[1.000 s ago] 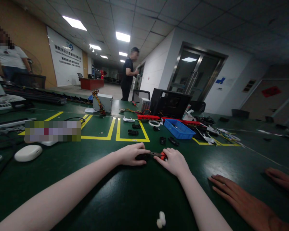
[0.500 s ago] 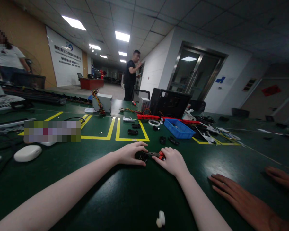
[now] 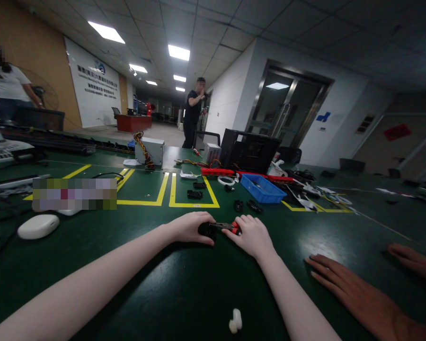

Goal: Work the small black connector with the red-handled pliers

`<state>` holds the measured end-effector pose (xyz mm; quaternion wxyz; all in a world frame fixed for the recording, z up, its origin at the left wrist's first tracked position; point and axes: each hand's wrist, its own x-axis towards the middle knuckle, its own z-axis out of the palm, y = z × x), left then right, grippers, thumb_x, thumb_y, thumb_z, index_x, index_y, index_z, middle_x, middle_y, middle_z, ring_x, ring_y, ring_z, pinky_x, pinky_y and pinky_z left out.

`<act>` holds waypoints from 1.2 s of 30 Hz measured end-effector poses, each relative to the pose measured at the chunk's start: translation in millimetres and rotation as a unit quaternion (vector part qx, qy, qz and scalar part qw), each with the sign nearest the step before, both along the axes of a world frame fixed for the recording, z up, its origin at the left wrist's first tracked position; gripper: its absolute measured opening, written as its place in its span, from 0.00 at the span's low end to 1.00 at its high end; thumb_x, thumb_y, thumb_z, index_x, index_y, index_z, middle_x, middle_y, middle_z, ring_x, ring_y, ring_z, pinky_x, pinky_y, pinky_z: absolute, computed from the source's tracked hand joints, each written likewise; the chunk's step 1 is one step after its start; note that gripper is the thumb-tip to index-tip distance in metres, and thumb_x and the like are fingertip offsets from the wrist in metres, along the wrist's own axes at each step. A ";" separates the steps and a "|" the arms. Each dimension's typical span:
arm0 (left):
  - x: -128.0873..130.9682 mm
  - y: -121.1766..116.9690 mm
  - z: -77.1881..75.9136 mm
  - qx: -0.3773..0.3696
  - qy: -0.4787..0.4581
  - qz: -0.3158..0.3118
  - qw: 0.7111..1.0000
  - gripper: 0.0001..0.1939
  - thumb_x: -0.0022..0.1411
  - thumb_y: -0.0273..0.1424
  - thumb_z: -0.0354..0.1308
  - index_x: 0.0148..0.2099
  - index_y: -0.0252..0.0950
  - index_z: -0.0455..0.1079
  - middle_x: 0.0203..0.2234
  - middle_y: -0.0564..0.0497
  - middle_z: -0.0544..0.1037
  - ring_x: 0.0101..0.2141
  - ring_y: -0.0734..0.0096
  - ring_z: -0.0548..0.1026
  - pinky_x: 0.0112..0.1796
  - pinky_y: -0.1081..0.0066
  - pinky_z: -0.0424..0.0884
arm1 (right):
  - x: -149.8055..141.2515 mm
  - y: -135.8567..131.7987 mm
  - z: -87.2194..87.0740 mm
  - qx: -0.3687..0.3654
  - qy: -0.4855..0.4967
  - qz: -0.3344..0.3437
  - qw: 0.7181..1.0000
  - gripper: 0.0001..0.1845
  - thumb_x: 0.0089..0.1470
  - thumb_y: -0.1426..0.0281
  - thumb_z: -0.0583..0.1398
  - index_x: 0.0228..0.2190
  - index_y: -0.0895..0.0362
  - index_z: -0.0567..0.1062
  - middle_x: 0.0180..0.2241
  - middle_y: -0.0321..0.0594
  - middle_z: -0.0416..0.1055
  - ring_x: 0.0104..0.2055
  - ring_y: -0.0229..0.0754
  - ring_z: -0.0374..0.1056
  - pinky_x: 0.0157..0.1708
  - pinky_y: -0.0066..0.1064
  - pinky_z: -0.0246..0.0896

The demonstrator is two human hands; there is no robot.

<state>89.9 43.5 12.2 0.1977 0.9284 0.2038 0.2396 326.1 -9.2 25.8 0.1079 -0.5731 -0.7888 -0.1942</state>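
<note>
Two hands work close together over a green table (image 3: 177,296), the left hand (image 3: 193,227) pinching a small black part (image 3: 208,230) between thumb and fingers, the right hand (image 3: 253,234) wrapped around red-handled pliers (image 3: 230,227). The part sits at nine o'clock from the tool, whose metal nose reaches its near edge; whether the jaws are biting or merely resting there is too small to tell.

A second ago, the left forefinger stretched farther over the plier tip; now it sits back, and more of the part's dark face shows. That looks like a slight change of grip, with the tool kept on much the same spot, suggesting close work on the part continues and it has not come free of either hand.

Two similar black parts (image 3: 238,205) (image 3: 254,206) lie at one o'clock from the hands, just short of a blue tray (image 3: 262,189); two more (image 3: 199,185) (image 3: 194,194) rest at eleven, inside yellow tape (image 3: 173,189). A small white piece (image 3: 237,319) lies at six. At four, a co-worker's hand (image 3: 344,279) rests flat, its fingers slightly spread. Beyond the table, at about twelve, a person in dark clothes (image 3: 192,113) now has a hand raised.
</note>
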 end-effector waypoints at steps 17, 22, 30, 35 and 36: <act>-0.1 0.1 -3.0 0.028 -0.018 -0.005 0.999 0.29 0.51 0.42 0.68 0.52 0.36 0.66 0.49 0.42 0.71 0.49 0.58 0.70 0.49 0.63 0.67 | 0.5 -1.6 1.0 -0.058 0.065 -0.022 0.996 0.24 0.56 0.47 0.51 0.26 0.54 0.68 0.29 0.40 0.70 0.31 0.42 0.65 0.29 0.32 0.53; -0.5 -1.4 -1.8 0.035 -0.015 0.000 0.999 0.29 0.52 0.41 0.67 0.53 0.36 0.66 0.50 0.42 0.70 0.50 0.59 0.70 0.50 0.63 0.68 | 1.9 -1.9 -0.2 -0.041 0.073 -0.008 0.996 0.23 0.56 0.47 0.52 0.27 0.54 0.67 0.29 0.38 0.69 0.31 0.41 0.65 0.29 0.31 0.54; -2.5 -4.3 1.0 0.044 0.001 0.009 0.999 0.29 0.54 0.43 0.65 0.55 0.37 0.64 0.55 0.41 0.67 0.53 0.55 0.69 0.52 0.60 0.66 | 6.0 -0.1 -3.6 -0.013 0.051 0.002 0.999 0.23 0.56 0.48 0.53 0.27 0.55 0.70 0.33 0.39 0.66 0.30 0.39 0.64 0.29 0.30 0.54; -2.3 -4.7 0.1 0.020 0.024 0.010 0.999 0.30 0.54 0.44 0.65 0.55 0.37 0.62 0.51 0.42 0.70 0.51 0.55 0.70 0.50 0.60 0.67 | 6.0 0.7 -4.7 -0.009 0.041 0.007 0.999 0.24 0.55 0.47 0.53 0.27 0.55 0.70 0.32 0.39 0.66 0.31 0.39 0.64 0.30 0.31 0.54; -2.0 -4.9 0.1 0.015 0.024 0.010 1.000 0.30 0.54 0.44 0.65 0.54 0.37 0.62 0.49 0.42 0.71 0.49 0.55 0.71 0.48 0.61 0.68 | 5.5 0.6 -4.5 -0.009 0.040 0.008 0.999 0.24 0.55 0.47 0.53 0.27 0.55 0.70 0.32 0.39 0.66 0.31 0.39 0.64 0.30 0.31 0.54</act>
